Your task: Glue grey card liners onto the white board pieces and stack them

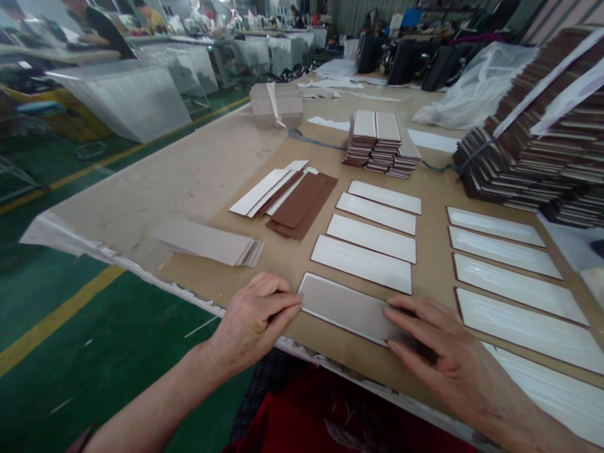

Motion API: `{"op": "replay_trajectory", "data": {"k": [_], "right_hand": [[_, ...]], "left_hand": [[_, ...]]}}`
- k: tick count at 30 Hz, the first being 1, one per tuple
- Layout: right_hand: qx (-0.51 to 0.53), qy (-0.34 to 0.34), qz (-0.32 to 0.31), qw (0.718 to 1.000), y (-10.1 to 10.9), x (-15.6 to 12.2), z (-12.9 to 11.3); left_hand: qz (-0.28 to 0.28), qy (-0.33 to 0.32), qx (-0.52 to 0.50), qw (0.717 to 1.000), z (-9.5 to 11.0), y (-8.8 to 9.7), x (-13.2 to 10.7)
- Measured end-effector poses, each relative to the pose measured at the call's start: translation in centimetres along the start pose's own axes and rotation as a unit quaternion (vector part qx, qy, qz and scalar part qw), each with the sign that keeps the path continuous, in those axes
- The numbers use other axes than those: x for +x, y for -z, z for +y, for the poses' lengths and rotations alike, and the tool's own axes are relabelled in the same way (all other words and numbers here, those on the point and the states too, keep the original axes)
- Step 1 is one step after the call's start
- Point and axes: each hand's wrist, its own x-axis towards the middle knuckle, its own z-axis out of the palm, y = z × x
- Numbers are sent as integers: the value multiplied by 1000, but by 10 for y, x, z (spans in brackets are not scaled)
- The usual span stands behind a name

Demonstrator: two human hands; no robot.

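Observation:
A grey board strip [342, 308] lies at the table's front edge on a slightly larger panel, whose white and dark rims show around it. At its left end, my left hand [257, 314] pinches the corner with fingers pressed together. My right hand [438, 346] grips the other end, thumb on the near edge and fingers on top. Beyond it runs a column of white-coated panels [362, 263] with brown edges. A second column of wet-looking white panels [528, 321] stands to the right, partly behind my right forearm. Loose grey strips [207, 242] lie fanned beyond my left hand.
Brown strips [302, 204] and white strips [264, 190] overlap mid-table. Behind them stand stacked panels [377, 126] and a tied grey bundle [264, 104]. A tall strapped stack [528, 138] rises at right beside clear plastic sheeting [481, 85]. Other people work at far-left tables.

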Motion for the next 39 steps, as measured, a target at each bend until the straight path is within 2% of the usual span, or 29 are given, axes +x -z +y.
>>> {"op": "replay_trajectory", "data": {"k": [15, 27, 39], "right_hand": [[21, -3, -33, 999, 1, 0, -2], [74, -62, -70, 993, 4, 0, -10], [55, -49, -67, 995, 2, -6, -13]], "left_hand": [[-33, -8, 7, 999, 0, 5, 8], [-64, -20, 40, 997, -2, 6, 10], [-71, -43, 66, 994, -3, 7, 11]]}}
